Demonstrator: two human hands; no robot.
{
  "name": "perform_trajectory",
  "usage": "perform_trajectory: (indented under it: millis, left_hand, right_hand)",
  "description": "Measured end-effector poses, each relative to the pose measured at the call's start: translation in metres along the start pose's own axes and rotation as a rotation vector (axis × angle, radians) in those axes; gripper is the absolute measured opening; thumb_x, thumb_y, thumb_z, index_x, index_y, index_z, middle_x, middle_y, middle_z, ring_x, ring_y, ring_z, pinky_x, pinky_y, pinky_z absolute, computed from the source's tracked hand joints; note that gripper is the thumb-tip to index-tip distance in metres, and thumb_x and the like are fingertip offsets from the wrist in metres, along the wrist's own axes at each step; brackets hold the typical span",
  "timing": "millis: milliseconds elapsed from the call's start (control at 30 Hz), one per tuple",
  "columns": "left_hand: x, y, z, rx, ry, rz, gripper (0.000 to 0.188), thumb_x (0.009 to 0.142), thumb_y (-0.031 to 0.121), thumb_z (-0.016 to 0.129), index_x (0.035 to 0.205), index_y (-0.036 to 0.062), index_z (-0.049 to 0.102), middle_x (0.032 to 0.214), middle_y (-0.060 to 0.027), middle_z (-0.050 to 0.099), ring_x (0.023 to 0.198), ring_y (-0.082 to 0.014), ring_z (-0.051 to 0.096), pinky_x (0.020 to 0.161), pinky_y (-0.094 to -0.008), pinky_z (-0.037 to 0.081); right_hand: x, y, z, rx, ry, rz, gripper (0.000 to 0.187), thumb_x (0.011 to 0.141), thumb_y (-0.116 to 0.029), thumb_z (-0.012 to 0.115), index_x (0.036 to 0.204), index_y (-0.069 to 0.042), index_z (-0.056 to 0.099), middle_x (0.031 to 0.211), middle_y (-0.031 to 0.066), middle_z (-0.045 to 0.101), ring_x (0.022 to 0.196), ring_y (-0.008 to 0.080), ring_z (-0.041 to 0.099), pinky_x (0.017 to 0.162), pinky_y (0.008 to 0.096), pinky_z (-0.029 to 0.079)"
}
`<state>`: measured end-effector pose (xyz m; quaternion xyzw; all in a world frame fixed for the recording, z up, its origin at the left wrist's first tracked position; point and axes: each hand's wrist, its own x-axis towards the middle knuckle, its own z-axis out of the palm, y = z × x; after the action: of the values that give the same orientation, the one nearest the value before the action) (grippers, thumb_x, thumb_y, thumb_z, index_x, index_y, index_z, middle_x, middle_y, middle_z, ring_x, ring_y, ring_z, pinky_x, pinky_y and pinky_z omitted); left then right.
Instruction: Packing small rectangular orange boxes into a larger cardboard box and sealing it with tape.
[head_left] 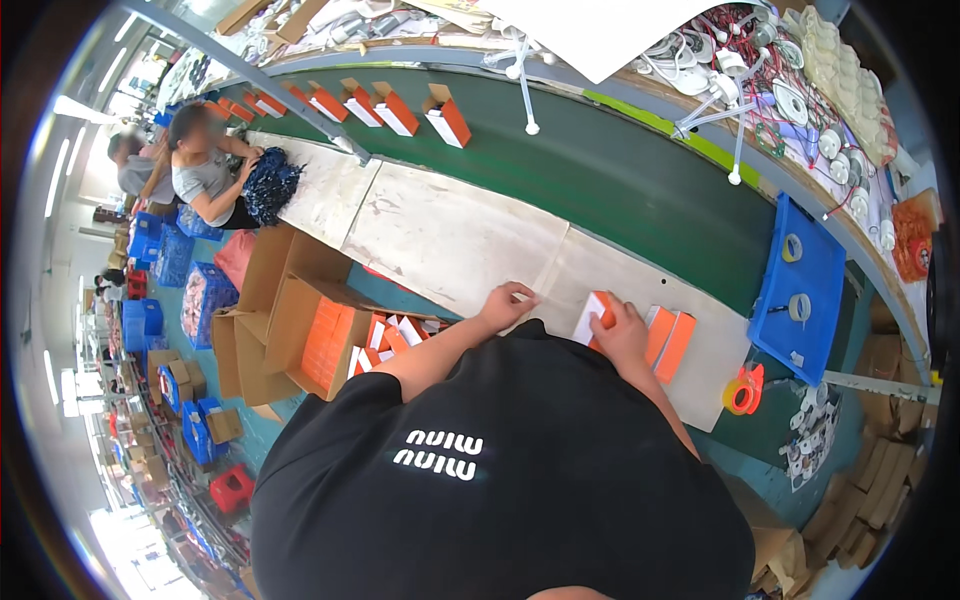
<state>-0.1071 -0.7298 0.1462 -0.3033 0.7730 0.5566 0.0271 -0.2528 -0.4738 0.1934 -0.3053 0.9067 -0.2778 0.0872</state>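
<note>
My right hand (624, 335) is wrapped around a small orange-and-white carton (586, 322) above the pale worktop (480, 245). Just right of that hand lie two similar cartons, a nearer-left one (658, 330) and an orange one (677, 348), side by side. My left hand (504, 305) is over the worktop, left of the held carton, with thumb and fingertips drawn together. Whether anything thin sits in that pinch is too small to make out. Beside my left forearm, a large open cardboard box (290, 330) contains several orange-and-white cartons (388, 338).
A green conveyor belt (560, 165) runs behind the worktop, bearing several upright open cartons (447, 118). At right are a blue tray (800, 270) with tape rolls and an orange tape dispenser (743, 390). A cluttered shelf (640, 85) overhangs the belt. Another person (205, 175) works at far left.
</note>
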Motion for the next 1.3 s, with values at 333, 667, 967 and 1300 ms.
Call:
perform_trajectory:
  millis: [333,667,967,1300]
  left_hand:
    - [0.116,-0.022,-0.123,0.005,0.411,0.157,0.022,0.086,0.011,0.072,0.107,0.0059,0.071,0.1,-0.0115,0.074,0.072,-0.0252,0.07,0.072,-0.0377,0.057]
    - [0.296,0.074,-0.259,0.354,0.775,-0.068,0.095,0.07,0.038,0.091,0.138,-0.0009,0.037,0.148,-0.0291,0.036,0.132,-0.0438,0.048,0.111,-0.0492,0.044]
    - [0.342,0.059,-0.292,0.458,0.437,0.082,0.078,0.071,0.037,0.09,0.131,0.0016,0.056,0.12,-0.0185,0.069,0.118,-0.0364,0.064,0.102,-0.0423,0.053]
    - [0.128,0.088,-0.103,0.539,0.289,0.422,0.081,0.078,0.042,0.081,0.143,0.0015,0.055,0.115,-0.0218,0.069,0.106,-0.0387,0.068,0.091,-0.0451,0.057]
  right_hand:
    - [0.041,0.047,0.008,-0.519,-0.159,0.561,0.093,0.085,-0.045,0.075,0.157,-0.004,0.034,0.14,0.0242,0.04,0.121,0.0439,0.057,0.095,0.0486,0.057]
    - [-0.016,0.012,0.027,-0.299,0.006,0.397,0.08,0.083,-0.02,0.077,0.151,-0.003,0.039,0.151,0.0289,0.028,0.134,0.0487,0.045,0.105,0.0502,0.049]
    - [-0.016,-0.012,0.009,-0.108,0.093,0.321,0.073,0.084,-0.013,0.074,0.148,-0.001,0.041,0.152,0.0267,0.029,0.133,0.0476,0.047,0.107,0.05,0.047]
    - [0.036,-0.02,0.012,0.5,-0.135,0.102,0.057,0.094,-0.013,0.069,0.146,-0.002,0.048,0.14,0.0211,0.046,0.103,0.0293,0.067,0.085,0.0367,0.057]
